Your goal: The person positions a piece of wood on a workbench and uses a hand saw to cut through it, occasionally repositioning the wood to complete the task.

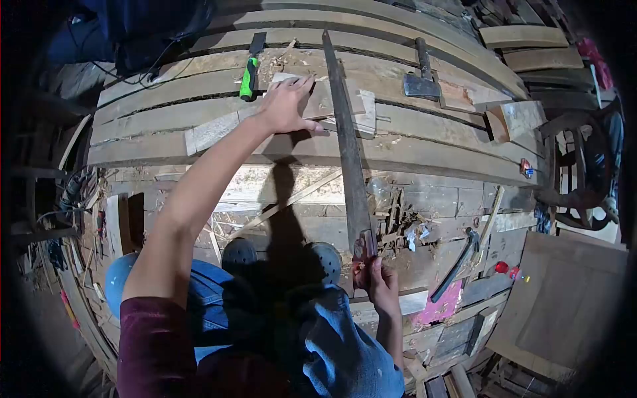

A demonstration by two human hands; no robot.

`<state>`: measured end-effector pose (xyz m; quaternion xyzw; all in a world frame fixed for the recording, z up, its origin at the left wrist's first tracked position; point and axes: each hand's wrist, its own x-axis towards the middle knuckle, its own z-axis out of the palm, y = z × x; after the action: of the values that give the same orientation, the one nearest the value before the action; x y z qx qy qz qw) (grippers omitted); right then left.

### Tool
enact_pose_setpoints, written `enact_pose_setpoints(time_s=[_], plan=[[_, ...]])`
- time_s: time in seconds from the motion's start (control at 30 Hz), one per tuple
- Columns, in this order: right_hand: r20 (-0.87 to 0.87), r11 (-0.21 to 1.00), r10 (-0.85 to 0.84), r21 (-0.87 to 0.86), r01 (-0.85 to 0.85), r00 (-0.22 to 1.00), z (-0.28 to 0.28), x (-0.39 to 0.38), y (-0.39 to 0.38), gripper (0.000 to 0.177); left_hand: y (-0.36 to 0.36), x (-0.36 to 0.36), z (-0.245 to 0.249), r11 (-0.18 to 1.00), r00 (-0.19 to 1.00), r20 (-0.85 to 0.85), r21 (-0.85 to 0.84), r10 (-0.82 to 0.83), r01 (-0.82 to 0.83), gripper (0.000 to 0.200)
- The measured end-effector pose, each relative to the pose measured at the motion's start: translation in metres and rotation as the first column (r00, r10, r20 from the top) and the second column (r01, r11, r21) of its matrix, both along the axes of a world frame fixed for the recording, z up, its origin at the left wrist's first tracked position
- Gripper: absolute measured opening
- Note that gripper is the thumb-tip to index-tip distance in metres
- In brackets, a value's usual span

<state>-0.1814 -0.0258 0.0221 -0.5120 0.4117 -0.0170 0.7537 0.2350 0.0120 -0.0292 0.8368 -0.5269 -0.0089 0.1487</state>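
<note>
My right hand (383,286) is wrapped round the wooden handle of a handsaw (350,152). Its long dark blade points away from me, across the near edge of the plank bench and over a small wooden board (321,101). With fingers stretched out, my left hand (286,106) lies on that board, left of the blade. Under the board is another pale wood piece (366,114), partly hidden. Just left of my left hand lies a tool with a bright green handle (248,79) and a flat dark blade, perhaps a chisel.
A hatchet (421,85) rests on the bench (424,149) at the back right, near a wooden block (521,121). Wood chips and strips litter the plank floor around my shoes (324,262). A hammer (458,265) with a dark handle is at the right. Dark blue cloth (142,30) hangs at the far left.
</note>
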Motion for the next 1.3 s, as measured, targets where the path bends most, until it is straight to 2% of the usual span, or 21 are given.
enact_pose_setpoints(time_s=[0.1, 0.23, 0.27, 0.37, 0.53, 0.63, 0.67, 0.8, 0.83, 0.9, 1.03, 1.07, 1.1, 1.17, 1.3], plan=[[-0.107, 0.979, 0.078, -0.180, -0.097, 0.991, 0.005, 0.002, -0.001, 0.049, -0.003, 0.006, -0.005, 0.997, 0.995, -0.093, -0.071, -0.047, 0.040, 0.109], [-0.186, 0.968, 0.048, -0.233, -0.092, 0.981, 0.014, 0.008, 0.006, 0.050, -0.004, 0.010, -0.003, 0.998, 0.990, -0.138, -0.050, -0.031, 0.025, 0.107], [-0.120, 0.973, 0.044, -0.221, -0.069, 0.992, 0.012, 0.008, 0.008, 0.049, -0.006, 0.011, -0.003, 0.999, 0.988, -0.154, -0.046, -0.026, 0.020, 0.107], [-0.101, 0.972, 0.010, -0.232, -0.033, 0.995, 0.010, 0.012, 0.016, 0.052, -0.009, 0.015, -0.004, 1.000, 0.991, -0.135, -0.008, 0.006, -0.008, 0.106], [-0.169, 0.979, 0.018, -0.196, -0.052, 0.985, 0.007, 0.016, 0.026, 0.050, -0.017, 0.025, 0.004, 0.990, 1.000, 0.006, 0.137, -0.030, 0.029, 0.111], [-0.208, 0.962, -0.049, -0.272, -0.010, 0.977, 0.009, 0.024, 0.033, 0.053, -0.026, 0.025, 0.024, 0.942, 0.994, -0.107, 0.333, 0.000, 0.036, 0.111], [-0.161, 0.976, -0.069, -0.215, 0.033, 0.984, 0.003, 0.020, 0.033, 0.052, -0.025, 0.024, 0.020, 0.956, 0.996, -0.090, 0.291, -0.006, 0.032, 0.109], [-0.113, 0.983, -0.045, -0.183, 0.024, 0.992, -0.001, 0.013, 0.016, 0.050, -0.017, 0.003, 0.015, 0.957, 0.992, 0.028, 0.260, 0.126, -0.129, 0.102], [-0.196, 0.975, -0.048, -0.222, 0.004, 0.979, 0.005, 0.017, 0.013, 0.050, -0.016, 0.003, 0.016, 0.959, 0.992, 0.001, 0.253, 0.130, -0.126, 0.102], [-0.128, 0.974, -0.015, -0.225, -0.014, 0.992, 0.000, 0.012, 0.005, 0.050, -0.015, 0.003, 0.016, 0.964, 0.989, -0.053, 0.234, 0.139, -0.123, 0.102], [-0.137, 0.966, 0.045, -0.248, -0.078, 0.990, 0.001, 0.009, 0.001, 0.050, -0.013, 0.002, 0.007, 0.991, 0.991, -0.104, 0.116, 0.078, -0.066, 0.101], [-0.155, 0.955, 0.046, -0.281, -0.089, 0.987, 0.004, 0.012, 0.004, 0.050, -0.014, -0.001, 0.007, 0.991, 0.994, -0.083, 0.119, 0.077, -0.067, 0.101], [-0.065, 0.971, 0.026, -0.236, -0.041, 0.998, 0.001, 0.012, 0.008, 0.050, -0.015, -0.007, 0.004, 0.987, 0.993, 0.026, 0.117, 0.111, -0.114, 0.102], [-0.157, 0.961, 0.001, -0.274, -0.045, 0.988, 0.004, 0.014, 0.016, 0.051, -0.016, -0.010, 0.000, 0.987, 0.992, 0.014, 0.098, 0.127, -0.128, 0.103], [-0.131, 0.964, 0.023, -0.261, -0.057, 0.991, -0.005, 0.008, 0.022, 0.052, -0.017, -0.008, 0.000, 0.991, 0.995, -0.046, 0.106, 0.092, -0.087, 0.107]])
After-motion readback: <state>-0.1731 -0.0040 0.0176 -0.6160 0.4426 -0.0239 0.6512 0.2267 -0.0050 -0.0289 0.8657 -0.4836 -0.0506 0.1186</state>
